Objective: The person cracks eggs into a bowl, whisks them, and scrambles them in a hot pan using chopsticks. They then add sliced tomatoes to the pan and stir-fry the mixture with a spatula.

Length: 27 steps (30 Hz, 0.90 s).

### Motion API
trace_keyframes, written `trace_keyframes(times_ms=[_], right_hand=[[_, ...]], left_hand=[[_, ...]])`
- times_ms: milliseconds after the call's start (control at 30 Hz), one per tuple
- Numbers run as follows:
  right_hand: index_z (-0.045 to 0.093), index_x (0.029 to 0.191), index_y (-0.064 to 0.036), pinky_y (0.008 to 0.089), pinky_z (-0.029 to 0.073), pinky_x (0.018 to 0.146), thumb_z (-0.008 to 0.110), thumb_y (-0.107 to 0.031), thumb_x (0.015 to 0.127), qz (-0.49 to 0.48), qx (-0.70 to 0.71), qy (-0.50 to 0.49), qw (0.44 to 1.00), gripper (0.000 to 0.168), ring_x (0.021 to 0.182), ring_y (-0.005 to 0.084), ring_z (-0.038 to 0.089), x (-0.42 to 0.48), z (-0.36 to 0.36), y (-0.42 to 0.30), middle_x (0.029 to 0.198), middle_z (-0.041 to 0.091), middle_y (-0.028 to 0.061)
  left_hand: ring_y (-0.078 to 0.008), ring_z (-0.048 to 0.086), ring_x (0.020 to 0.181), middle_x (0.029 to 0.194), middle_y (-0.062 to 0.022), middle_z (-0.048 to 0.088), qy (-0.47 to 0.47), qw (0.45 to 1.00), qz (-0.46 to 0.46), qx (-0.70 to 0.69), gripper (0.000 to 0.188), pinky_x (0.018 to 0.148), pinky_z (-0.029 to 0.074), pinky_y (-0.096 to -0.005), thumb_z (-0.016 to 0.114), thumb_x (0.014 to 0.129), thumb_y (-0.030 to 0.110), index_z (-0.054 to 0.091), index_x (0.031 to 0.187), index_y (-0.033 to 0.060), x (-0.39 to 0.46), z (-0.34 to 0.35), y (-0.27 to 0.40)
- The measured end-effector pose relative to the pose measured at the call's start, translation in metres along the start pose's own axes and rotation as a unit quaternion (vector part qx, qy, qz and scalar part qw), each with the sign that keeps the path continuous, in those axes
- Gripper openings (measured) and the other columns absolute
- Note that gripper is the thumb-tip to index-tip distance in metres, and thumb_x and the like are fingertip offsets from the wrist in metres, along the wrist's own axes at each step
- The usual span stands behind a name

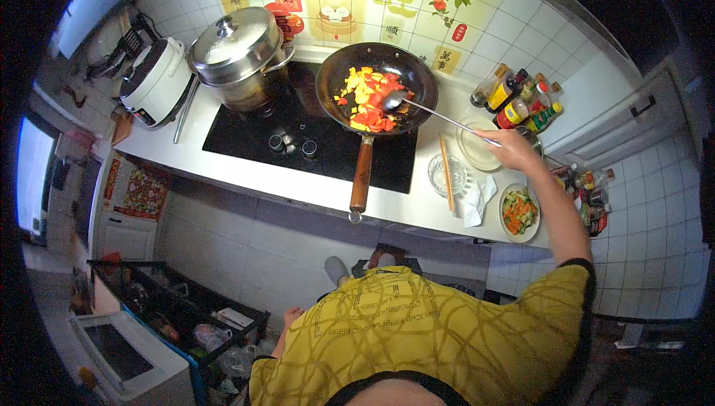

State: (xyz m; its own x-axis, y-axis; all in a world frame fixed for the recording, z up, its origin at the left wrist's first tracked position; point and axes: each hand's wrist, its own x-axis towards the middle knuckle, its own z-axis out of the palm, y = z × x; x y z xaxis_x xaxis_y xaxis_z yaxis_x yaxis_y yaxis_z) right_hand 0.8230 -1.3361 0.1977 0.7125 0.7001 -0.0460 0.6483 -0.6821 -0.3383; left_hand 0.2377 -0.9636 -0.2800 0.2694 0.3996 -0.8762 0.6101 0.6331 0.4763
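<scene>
My right hand (509,149) grips the long handle of a metal ladle (447,119). The ladle's bowl rests among chopped tomato and scrambled egg (368,98) in a dark wok (420,79). Toward me points the wok's wooden handle (362,174), which neither hand touches. The wok sits on a black glass cooktop (251,140). Low at my side is my left hand (293,314), partly hidden by the yellow shirt; its fingers are too unclear to read. Below the right hand lies a pale plate (475,157).
A steel steamer pot (240,54) stands left of the wok, with a white rice cooker (159,82) beyond. Chopsticks (447,174) lie across a glass bowl (458,168). Sauce bottles (514,98) crowd the right corner. A dish of vegetables (519,213) sits near the front edge.
</scene>
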Motion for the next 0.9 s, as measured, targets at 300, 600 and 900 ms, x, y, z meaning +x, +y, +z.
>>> trace_keyframes(times_ms=[300, 600, 900], right_hand=[[0.047, 0.115, -0.028, 0.0370, 0.043, 0.074, 0.050, -0.015, 0.078, 0.093, 0.065, 0.022, 0.993, 0.039, 0.083, 0.0307, 0.056, 0.066, 0.086, -0.028, 0.091, 0.056, 0.0197], [0.048, 0.115, -0.020, 0.0335, 0.046, 0.061, 0.049, -0.013, 0.079, 0.021, -0.021, 0.064, 0.998, 0.037, 0.065, 0.0251, 0.058, 0.001, 0.006, 0.026, 0.079, 0.060, 0.0147], [0.041, 0.123, -0.020, 0.0228, 0.034, 0.038, 0.043, -0.012, 0.084, 0.274, 0.372, -0.131, 0.877, 0.039, 0.041, 0.0085, 0.037, -0.003, 0.036, -0.063, 0.050, 0.037, -0.0016]], left_hand=[[-0.0152, 0.055, 0.062, 0.080, -0.0088, 0.056, -0.019, 0.995, 0.040, 0.093, 0.038, 0.050, 0.045, -0.0295, 0.052, 0.079, 0.013, 0.038, 0.114, 0.0034, -0.078, 0.047, 0.102], [-0.0178, 0.055, 0.066, 0.080, -0.0090, 0.056, -0.003, 0.981, 0.100, 0.168, 0.038, 0.056, 0.046, -0.0301, 0.054, 0.076, 0.013, 0.043, 0.109, -0.0005, 0.023, -0.012, -0.006], [-0.0176, 0.053, 0.060, 0.073, -0.0077, 0.055, -0.007, 0.990, 0.056, 0.130, 0.033, 0.053, 0.045, -0.0318, 0.053, 0.078, 0.010, 0.043, 0.108, 0.0033, -0.044, 0.044, 0.100]])
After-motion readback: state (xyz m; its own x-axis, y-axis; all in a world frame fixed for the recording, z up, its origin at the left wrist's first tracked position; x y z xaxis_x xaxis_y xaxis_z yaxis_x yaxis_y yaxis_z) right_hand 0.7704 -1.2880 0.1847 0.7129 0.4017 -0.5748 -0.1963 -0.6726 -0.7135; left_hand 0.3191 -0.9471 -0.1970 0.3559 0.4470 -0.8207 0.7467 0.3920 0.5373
